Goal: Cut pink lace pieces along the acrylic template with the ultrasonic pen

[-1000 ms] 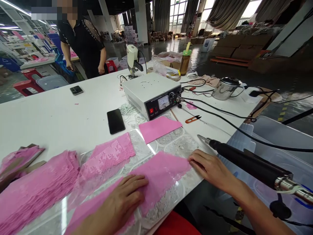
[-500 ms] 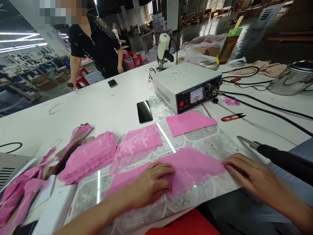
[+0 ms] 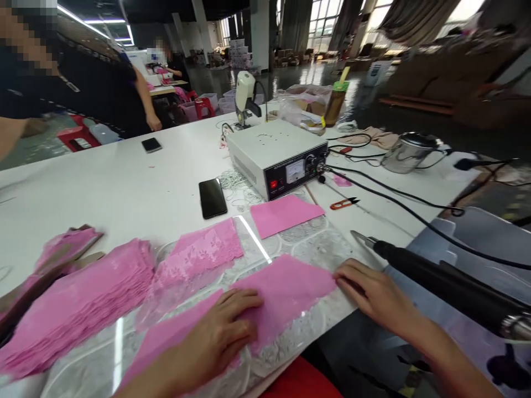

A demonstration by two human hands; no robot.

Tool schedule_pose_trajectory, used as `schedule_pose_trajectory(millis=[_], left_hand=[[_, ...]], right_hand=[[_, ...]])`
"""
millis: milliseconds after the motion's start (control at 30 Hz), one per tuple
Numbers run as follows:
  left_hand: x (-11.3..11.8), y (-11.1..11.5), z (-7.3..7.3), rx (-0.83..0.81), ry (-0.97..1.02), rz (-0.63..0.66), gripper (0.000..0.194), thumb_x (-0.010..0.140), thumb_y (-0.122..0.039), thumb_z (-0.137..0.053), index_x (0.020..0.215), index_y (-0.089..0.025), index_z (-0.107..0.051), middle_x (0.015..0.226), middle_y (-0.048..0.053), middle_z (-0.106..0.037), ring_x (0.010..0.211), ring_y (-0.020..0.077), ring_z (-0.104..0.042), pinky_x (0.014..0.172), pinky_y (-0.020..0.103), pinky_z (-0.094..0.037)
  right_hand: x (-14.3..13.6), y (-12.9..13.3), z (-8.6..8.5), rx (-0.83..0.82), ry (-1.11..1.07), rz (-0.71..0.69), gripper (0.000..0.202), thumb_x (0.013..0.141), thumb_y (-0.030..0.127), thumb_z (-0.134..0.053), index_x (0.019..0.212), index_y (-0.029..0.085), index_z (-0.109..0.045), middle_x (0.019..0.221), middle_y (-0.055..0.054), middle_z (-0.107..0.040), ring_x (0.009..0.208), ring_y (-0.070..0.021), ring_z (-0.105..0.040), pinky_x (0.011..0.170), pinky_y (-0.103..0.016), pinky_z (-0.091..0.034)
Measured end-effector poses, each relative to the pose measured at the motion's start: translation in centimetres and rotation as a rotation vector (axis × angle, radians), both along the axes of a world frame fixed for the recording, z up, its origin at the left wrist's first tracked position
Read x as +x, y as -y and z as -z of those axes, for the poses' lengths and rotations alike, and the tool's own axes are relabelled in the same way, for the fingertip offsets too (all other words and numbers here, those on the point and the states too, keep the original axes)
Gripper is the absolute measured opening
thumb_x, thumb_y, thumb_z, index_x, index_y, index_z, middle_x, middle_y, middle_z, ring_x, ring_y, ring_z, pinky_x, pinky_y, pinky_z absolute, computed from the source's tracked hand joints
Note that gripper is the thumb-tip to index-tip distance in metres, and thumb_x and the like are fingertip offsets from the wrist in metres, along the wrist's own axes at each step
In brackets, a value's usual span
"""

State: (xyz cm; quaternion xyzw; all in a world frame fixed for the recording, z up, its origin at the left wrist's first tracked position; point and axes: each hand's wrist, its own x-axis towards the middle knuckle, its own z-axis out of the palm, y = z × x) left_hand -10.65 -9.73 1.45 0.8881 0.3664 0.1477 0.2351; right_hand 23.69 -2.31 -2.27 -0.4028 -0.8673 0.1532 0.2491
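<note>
White counter (image 3: 103, 188), the largest thing here, running away from me toward the left. Across its far left side, a person in a dark top (image 3: 99, 83). At my near edge lies a grey patterned mat (image 3: 327, 249), glossy, with streaks of light on it.

Pale metal box (image 3: 277, 149) behind the mat: dial, red switch, black cable plugged into its front. Stack of pink lace (image 3: 91, 304) to my left, many layers, edges ruffled. Black-handled tool (image 3: 440, 282) to my right, metal tip pointing left, just beyond my right hand (image 3: 369, 287).

Pink cloth (image 3: 290, 287) spread on the mat in front of me, between my two hands. My left hand (image 3: 232, 326) lies over its left part, fingers loosely bent, pressing rather than gripping. My right fingers are together at its right corner; cannot tell whether they pinch it or only touch. More pink fabric (image 3: 178, 326) under my left forearm; whether it is a separate piece, unclear.

Smaller: lace piece (image 3: 203, 249) between stack and cloth; plain pink piece (image 3: 286, 214) just in front of the box. Glass jug (image 3: 409, 152) at the far right. Phone (image 3: 213, 198) left of the box. Orange snips (image 3: 343, 203), smallest, right of the plain piece.
</note>
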Motion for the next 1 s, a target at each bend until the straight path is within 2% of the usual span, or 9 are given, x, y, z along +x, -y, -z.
schedule_pose_trajectory(millis=[300,400,533,700,833,1000], left_hand=[[-0.6,-0.2,0.3,0.136,-0.142,0.036,0.02,0.099,-0.021,-0.047,0.091,-0.022,-0.065,0.143,0.008,-0.052,0.135,0.0228,-0.046,0.107,0.037,-0.047],[-0.4,-0.7,-0.1,0.217,-0.183,0.05,0.018,0.099,-0.024,-0.05,0.106,-0.024,-0.066,0.142,0.005,-0.053,0.132,0.0211,-0.049,0.108,0.035,-0.046],[1.5,-2.4,-0.4,0.38,-0.203,0.155,0.034,0.1,-0.021,-0.045,0.133,-0.023,-0.056,0.143,0.004,-0.053,0.134,0.021,-0.048,0.113,0.039,-0.04],[4.2,-4.5,1.2,0.487,-0.274,0.2,0.047,0.101,-0.033,-0.046,0.146,-0.021,-0.042,0.151,0.006,-0.041,0.14,0.0288,-0.038,0.112,0.052,-0.037],[4.2,-4.7,2.3,0.478,-0.327,0.179,0.054,0.101,-0.037,-0.047,0.151,-0.021,-0.032,0.154,0.008,-0.036,0.143,0.0293,-0.032,0.115,0.055,-0.029],[3.7,-4.2,2.3,0.492,-0.36,0.142,0.053,0.103,-0.038,-0.041,0.152,-0.022,-0.029,0.155,0.008,-0.035,0.146,0.0289,-0.026,0.116,0.055,-0.026]], right_hand=[[-0.4,0.2,-0.2,-0.048,0.011,0.047,0.016,0.096,0.017,-0.046,0.092,0.021,-0.061,0.086,-0.004,-0.063,0.072,-0.0163,-0.062,0.066,-0.03,-0.051],[-0.3,0.1,-0.1,-0.08,0.006,0.075,0.016,0.096,0.018,-0.045,0.094,0.021,-0.061,0.087,-0.004,-0.063,0.074,-0.0165,-0.062,0.068,-0.031,-0.05],[-0.6,0.2,-0.4,-0.134,-0.028,0.137,0.015,0.096,0.019,-0.047,0.092,0.021,-0.062,0.085,-0.003,-0.062,0.072,-0.0153,-0.06,0.065,-0.029,-0.048],[-1.5,0.3,-0.7,-0.133,-0.013,0.199,0.01,0.091,0.019,-0.053,0.087,0.021,-0.062,0.08,-0.002,-0.06,0.064,-0.014,-0.056,0.059,-0.027,-0.045],[-1.5,0.3,-0.4,-0.132,-0.045,0.219,0.013,0.091,0.016,-0.051,0.084,0.02,-0.061,0.078,-0.002,-0.06,0.064,-0.0132,-0.056,0.058,-0.026,-0.044],[-1.2,0.2,-0.1,-0.087,-0.135,0.211,0.013,0.09,0.014,-0.051,0.083,0.02,-0.06,0.075,-0.001,-0.06,0.059,-0.0117,-0.054,0.054,-0.025,-0.042]])
